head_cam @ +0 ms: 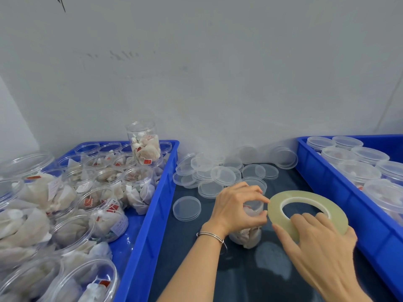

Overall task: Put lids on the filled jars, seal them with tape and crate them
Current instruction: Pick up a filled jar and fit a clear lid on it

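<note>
The jar (248,223), gripped at its lidded top by the left hand (236,207), should be turned steadily while the right hand (314,243), holding the tape roll (307,211), keeps the tape taut on the seam.

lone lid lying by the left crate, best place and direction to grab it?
Pinch the lid by its rim from above, fingers on opposite edges. It lies flat on the table, apart from the pile, so the thin rim is probably the only graspable part.

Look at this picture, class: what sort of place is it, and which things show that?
Probably a small packing workstation. A left blue crate holds many open filled jars, loose clear lids lie piled on the table, and the right hand holds a tape roll.
</note>
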### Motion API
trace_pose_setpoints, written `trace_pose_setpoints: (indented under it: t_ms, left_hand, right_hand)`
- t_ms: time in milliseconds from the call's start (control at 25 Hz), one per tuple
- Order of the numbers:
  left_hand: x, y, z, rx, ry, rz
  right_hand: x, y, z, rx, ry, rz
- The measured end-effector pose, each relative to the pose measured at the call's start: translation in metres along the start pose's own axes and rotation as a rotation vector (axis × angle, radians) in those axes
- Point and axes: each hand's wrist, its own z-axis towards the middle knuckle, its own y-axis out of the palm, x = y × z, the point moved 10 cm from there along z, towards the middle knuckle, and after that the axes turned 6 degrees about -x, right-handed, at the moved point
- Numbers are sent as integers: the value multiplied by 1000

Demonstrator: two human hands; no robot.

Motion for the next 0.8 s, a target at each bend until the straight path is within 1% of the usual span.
trace_pose_setpoints:
  t_ms: [40,80,120,160,200,240,280,320,360,400,440,480,600,720,800]
  left_hand:
    - [0,1,-1,-11,5,-7]
    - [-7,-2,0,11,-42,-46]
    - [-25,-10,0,60,-162,-111]
    - [-52,-21,-4,117,-322,-193]
    - [-77,-28,-11,155,-453,-259]
    - [-91,-29,-17,172,-508,-303]
    - [-93,-33,-22,184,-484,-276]
    - [-89,-35,-25,180,-445,-242]
    - [-82,-34,-27,172,-396,-210]
    - [-73,-32,-29,160,-343,-191]
    - [-66,-28,-28,140,-304,-177]
    - [-61,-25,-27,117,-283,-173]
    - [-50,-17,-17,42,-257,-157]
    - [-35,-2,-7,-43,-225,-188]
    - [-24,5,0,-87,-204,-191]
  right_hand:
    - [-2,-4,-5,-25,-2,-44]
    - [-3,-6,-11,-62,-7,-27]
    - [-7,-11,-17,-28,-48,62]
    - [-11,-22,-31,84,-124,183]
    - [-7,-32,-47,231,-155,221]
    - [0,-35,-56,285,-153,266]
    - [5,-32,-58,313,-152,289]
    - [11,-25,-52,284,-134,305]
    - [18,-10,-38,198,-79,311]
    - [25,13,-23,51,8,298]
    - [30,28,-12,-31,61,267]
    - [32,37,-2,-66,79,222]
    - [25,74,25,-205,87,71]
    - [20,105,34,-259,66,-38]
    - [20,122,35,-324,44,-76]
